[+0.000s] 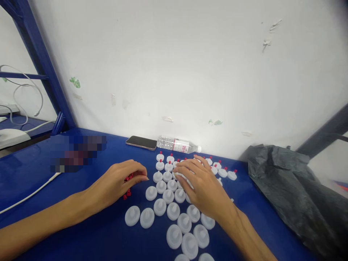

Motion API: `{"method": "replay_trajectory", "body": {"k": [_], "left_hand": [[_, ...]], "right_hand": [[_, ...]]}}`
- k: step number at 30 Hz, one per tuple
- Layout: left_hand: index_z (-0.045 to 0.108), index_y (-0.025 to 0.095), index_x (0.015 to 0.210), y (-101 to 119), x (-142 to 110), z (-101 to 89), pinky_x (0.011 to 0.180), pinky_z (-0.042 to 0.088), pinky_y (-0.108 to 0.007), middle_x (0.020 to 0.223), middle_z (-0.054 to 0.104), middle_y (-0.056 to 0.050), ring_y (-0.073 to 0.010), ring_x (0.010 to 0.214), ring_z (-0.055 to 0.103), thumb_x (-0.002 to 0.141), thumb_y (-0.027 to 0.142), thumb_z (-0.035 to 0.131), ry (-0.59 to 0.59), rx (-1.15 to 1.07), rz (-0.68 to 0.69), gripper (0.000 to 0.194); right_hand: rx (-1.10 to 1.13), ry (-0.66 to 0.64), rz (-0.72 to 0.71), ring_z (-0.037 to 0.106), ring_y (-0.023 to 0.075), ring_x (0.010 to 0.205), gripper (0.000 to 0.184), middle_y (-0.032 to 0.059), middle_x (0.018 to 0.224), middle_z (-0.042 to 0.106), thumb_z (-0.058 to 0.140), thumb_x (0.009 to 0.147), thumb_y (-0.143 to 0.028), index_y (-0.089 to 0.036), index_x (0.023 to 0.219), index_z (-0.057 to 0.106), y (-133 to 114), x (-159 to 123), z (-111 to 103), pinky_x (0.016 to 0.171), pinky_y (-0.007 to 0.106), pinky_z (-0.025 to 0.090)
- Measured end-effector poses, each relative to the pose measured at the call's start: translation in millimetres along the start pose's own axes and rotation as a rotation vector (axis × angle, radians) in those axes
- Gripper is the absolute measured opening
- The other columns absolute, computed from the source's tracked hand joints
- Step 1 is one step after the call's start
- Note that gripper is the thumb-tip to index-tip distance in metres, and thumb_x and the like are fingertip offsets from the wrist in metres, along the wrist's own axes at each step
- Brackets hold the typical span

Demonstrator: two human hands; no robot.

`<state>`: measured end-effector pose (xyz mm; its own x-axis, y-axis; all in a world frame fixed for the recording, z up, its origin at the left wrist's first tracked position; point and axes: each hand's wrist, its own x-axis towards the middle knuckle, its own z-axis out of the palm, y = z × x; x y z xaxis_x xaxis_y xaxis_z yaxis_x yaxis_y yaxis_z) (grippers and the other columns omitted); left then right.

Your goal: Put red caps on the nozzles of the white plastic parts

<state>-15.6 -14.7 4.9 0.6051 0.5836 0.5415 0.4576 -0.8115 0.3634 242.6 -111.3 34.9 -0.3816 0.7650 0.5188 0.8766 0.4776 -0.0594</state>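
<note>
Many round white plastic caps with a nozzle in the middle (173,211) lie in rough rows on the blue tabletop. Those in the rows near the wall carry small red tips (219,162). My left hand (123,179) is curled over a small heap of loose red tips (127,193), thumb and fingers drawn close together; whatever lies between them cannot be made out. Over the rows, my right hand (201,181) has its fingers bent and its thumb and fingertips close together at a white cap. The hand hides several caps and whatever is in its grasp.
A phone (141,142) and a clear bottle lying on its side (179,144) rest along the wall. On the right is a dark plastic bag (288,188). A white cable (32,195) runs to a blurred patch at the left, near a blue metal frame (46,61).
</note>
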Motion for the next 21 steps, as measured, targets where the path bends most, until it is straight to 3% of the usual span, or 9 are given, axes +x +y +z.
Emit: {"method": "replay_trajectory", "body": {"k": [5,10,17,21], "left_hand": [[0.070,0.036,0.095,13.9,-3.6,0.7,0.061,0.056,-0.020,0.077,0.078,0.009,-0.0103,0.065,0.070,0.085,0.057,0.056,0.085,-0.061,0.053,0.026],[0.063,0.042,0.109,25.7,-7.2,1.1,0.060,0.061,-0.025,0.073,0.081,0.010,-0.0128,0.060,0.073,0.083,0.060,0.057,0.125,-0.115,0.022,0.032],[0.061,0.044,0.108,33.5,-10.7,4.9,0.057,0.065,-0.023,0.075,0.084,0.011,-0.0145,0.060,0.078,0.082,0.052,0.065,0.023,-0.318,0.026,0.028],[0.062,0.043,0.104,35.1,-13.9,4.0,0.057,0.065,-0.024,0.076,0.083,0.011,-0.0149,0.061,0.078,0.081,0.048,0.068,-0.009,-0.366,0.029,0.025]], "right_hand": [[0.003,0.074,-0.095,0.061,0.0182,0.096,0.017,0.0000,0.094,0.069,0.051,0.093,-0.017,-0.023,0.105,0.061,-20.0,4.5,2.0,0.109,0.047,0.029],[-0.005,0.074,-0.228,0.062,0.0184,0.094,0.024,-0.0001,0.099,0.070,0.053,0.093,-0.017,-0.023,0.116,0.057,-38.4,6.6,6.6,0.106,0.045,0.033],[0.054,0.117,-0.241,0.062,0.0156,0.082,0.016,-0.0017,0.093,0.070,0.053,0.093,-0.014,-0.023,0.104,0.061,-42.6,8.0,9.2,0.101,0.042,0.038],[0.102,0.169,-0.284,0.060,0.0132,0.073,0.013,-0.0021,0.085,0.069,0.050,0.095,-0.015,-0.021,0.097,0.061,-44.0,7.0,13.3,0.088,0.037,0.044]]}}
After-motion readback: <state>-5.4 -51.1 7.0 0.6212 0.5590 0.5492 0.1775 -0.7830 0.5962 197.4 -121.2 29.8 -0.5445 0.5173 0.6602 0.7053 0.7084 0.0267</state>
